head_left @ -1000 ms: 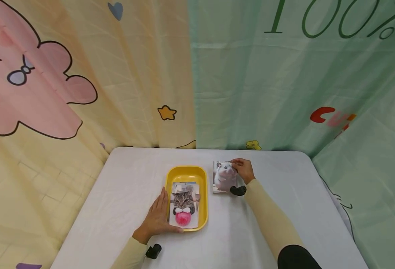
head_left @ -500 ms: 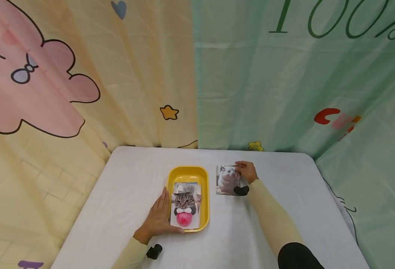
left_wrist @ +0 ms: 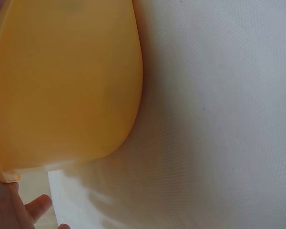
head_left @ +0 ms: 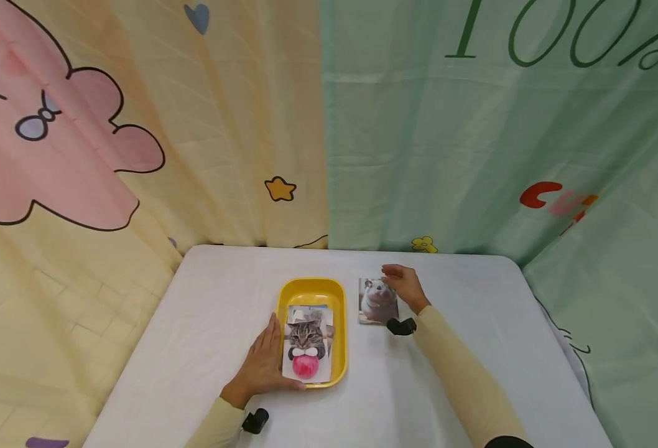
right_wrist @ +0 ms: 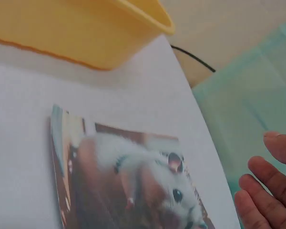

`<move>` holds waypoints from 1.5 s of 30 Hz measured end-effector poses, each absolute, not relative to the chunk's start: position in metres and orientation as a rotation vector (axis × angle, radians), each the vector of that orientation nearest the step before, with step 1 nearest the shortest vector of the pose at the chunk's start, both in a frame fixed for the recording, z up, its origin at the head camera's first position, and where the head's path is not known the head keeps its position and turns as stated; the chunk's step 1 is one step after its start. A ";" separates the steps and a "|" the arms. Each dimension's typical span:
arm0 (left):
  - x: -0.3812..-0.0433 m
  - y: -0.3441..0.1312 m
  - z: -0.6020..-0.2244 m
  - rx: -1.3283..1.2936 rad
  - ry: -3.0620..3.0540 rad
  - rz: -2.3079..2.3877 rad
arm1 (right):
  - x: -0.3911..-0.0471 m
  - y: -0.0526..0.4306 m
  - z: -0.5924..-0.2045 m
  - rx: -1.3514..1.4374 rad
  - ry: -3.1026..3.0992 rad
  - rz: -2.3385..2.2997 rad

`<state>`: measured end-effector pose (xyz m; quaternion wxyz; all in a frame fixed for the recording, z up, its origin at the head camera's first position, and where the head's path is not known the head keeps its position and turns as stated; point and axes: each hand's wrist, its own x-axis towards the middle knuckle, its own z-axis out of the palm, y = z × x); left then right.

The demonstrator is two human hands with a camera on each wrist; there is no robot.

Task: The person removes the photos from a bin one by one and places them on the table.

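Observation:
A photo card of a white and grey hamster (head_left: 378, 301) lies on the white table to the right of the yellow tray (head_left: 340, 348). My right hand (head_left: 406, 286) hovers at the card's upper right corner; in the right wrist view its fingers (right_wrist: 271, 191) are extended and apart from the hamster card (right_wrist: 133, 181). My left hand (head_left: 262, 367) rests along the tray's left side, fingers straight beside the rim and thumb at the front edge. Inside the tray, a cat card with a pink ball (head_left: 305, 348) tops a small pile of cards, mostly hidden beneath it.
The white table (head_left: 446, 373) stretches around the tray and ends at a rounded far edge. Behind it hang a yellow curtain (head_left: 222, 124) and a green curtain (head_left: 418, 137). The tray's wall (left_wrist: 66, 86) fills much of the left wrist view.
The right hand has let go of the hamster card and drawn slightly away from it; the card now lies on the table. The left hand keeps its place at the tray.

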<state>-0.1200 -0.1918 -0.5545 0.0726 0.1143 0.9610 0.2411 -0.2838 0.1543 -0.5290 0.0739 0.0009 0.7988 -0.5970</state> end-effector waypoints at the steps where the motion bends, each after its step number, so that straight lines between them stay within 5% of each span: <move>1: -0.120 -0.192 -0.554 0.344 2.888 0.708 | -0.281 0.149 -0.526 -0.009 2.392 -1.790; 26: -0.122 -0.192 -0.550 0.332 2.872 0.671 | -0.219 0.039 -0.527 -0.597 2.247 -1.720; 45: -0.122 -0.193 -0.549 0.353 2.879 0.681 | -0.198 -0.014 -0.551 -0.300 2.485 -1.518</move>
